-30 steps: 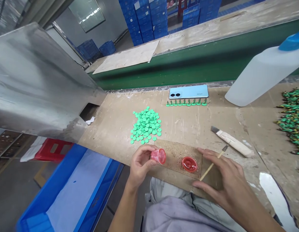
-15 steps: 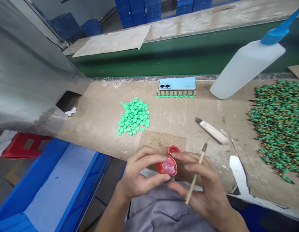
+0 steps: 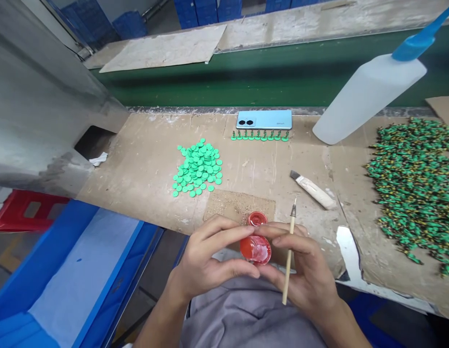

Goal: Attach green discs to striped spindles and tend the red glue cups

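Observation:
A small red paint pot [image 3: 255, 249] is pinched between both hands above my lap, at the near edge of the table. My left hand [image 3: 206, 258] grips its left side with thumb and fingers. My right hand [image 3: 300, 270] holds its right side and also carries a thin wooden brush [image 3: 288, 256] pointing up. A second red lid or pot [image 3: 257, 219] lies just behind on a brown cardboard patch [image 3: 231, 205].
A heap of green discs [image 3: 197, 167] lies mid-table. Beyond it are a blue phone [image 3: 264, 119], a row of small green figures [image 3: 259, 136] and a white squeeze bottle [image 3: 365, 94]. A knife [image 3: 312, 189] and a pile of green pieces [image 3: 416, 181] are right. Blue crate [image 3: 79, 280] sits lower left.
My right hand has left the table and joined the left on the red pot; both hands came together near my lap. The brush now points upward.

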A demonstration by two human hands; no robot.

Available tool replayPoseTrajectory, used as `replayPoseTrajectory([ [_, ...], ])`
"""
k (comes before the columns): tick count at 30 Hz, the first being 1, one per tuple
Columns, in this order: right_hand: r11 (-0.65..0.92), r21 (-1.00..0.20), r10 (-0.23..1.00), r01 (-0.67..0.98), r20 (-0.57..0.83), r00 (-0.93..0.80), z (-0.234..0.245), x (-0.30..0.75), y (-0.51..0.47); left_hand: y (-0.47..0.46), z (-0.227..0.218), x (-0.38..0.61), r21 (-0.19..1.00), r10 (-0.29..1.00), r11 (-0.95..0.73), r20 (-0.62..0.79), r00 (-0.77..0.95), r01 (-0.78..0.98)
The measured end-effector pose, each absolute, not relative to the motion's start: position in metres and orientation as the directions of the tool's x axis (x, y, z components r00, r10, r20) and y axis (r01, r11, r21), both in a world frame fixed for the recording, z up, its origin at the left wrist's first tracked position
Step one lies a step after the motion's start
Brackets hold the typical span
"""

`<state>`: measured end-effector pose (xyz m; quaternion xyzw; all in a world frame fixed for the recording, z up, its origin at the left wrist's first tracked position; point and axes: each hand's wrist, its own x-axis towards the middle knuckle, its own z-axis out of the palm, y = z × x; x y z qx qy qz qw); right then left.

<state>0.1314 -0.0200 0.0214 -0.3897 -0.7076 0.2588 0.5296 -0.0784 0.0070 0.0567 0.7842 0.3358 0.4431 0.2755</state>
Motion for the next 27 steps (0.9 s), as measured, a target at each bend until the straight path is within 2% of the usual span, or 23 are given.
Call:
replayPoseTrajectory([
  [9, 0.457, -0.871, 0.888, 0.18, 0.458, -0.042, 0.014, 0.126, -0.028, 0.002, 0.053, -0.078, 0.776, 0.802, -0.581, 0.495, 0.334, 0.246],
  [14, 0.417, -0.896, 0.908, 0.152, 0.419, -0.025, 0.013, 0.126, -0.032, 0.001, 0.051, -0.077, 0.705, 0.764, -0.643, 0.564, 0.314, 0.298],
  [22, 0.406, -0.879, 0.91, 0.25, 0.414, -0.022, 0.014, 0.126, -0.034, -0.002, 0.049, -0.077, 0.577, 0.689, -0.722, 0.649, 0.323, 0.381],
  [27, 0.389, -0.885, 0.917, 0.258, 0.399, -0.013, 0.013, 0.126, -0.037, -0.003, 0.049, -0.079, 0.55, 0.672, -0.737, 0.661, 0.334, 0.393],
])
